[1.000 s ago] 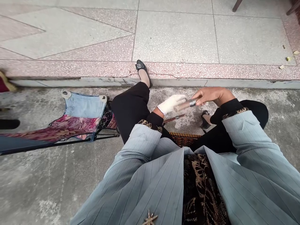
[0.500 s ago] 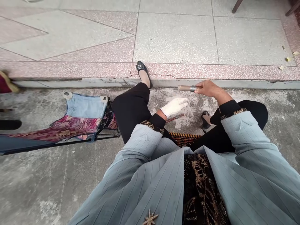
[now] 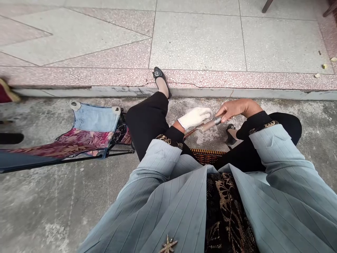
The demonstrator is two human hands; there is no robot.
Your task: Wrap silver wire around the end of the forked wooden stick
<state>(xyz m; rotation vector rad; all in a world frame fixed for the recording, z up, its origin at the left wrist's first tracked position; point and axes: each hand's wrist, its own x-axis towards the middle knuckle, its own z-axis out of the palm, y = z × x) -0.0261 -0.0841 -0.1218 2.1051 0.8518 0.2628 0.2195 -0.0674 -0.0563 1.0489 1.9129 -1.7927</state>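
Note:
My right hand (image 3: 234, 108) is bare and closed round one end of a pale wooden handle (image 3: 208, 125) with grey wire (image 3: 217, 120) wound about it near my fingers. The handle's free end tilts down to the left, just below my left hand. Whatever continues inside the right grip is hidden. My left hand (image 3: 195, 117) wears a white knit glove, its fingers curled together; what they hold, if anything, does not show. Thin reddish-brown sticks (image 3: 190, 133) show below the glove, partly behind the handle; whether they touch it I cannot tell.
A woven seat edge (image 3: 207, 154) shows between my legs. On the left stands a folding chair (image 3: 79, 137) with denim and floral cloth. A low tiled step (image 3: 200, 75) runs ahead, with my black shoe (image 3: 162, 80) against it. Leaves (image 3: 324, 66) lie at the far right.
My right hand has moved slightly left and down, turning the handle from nearly level to slanting, its free end now beneath the glove. My left hand has shifted only slightly.

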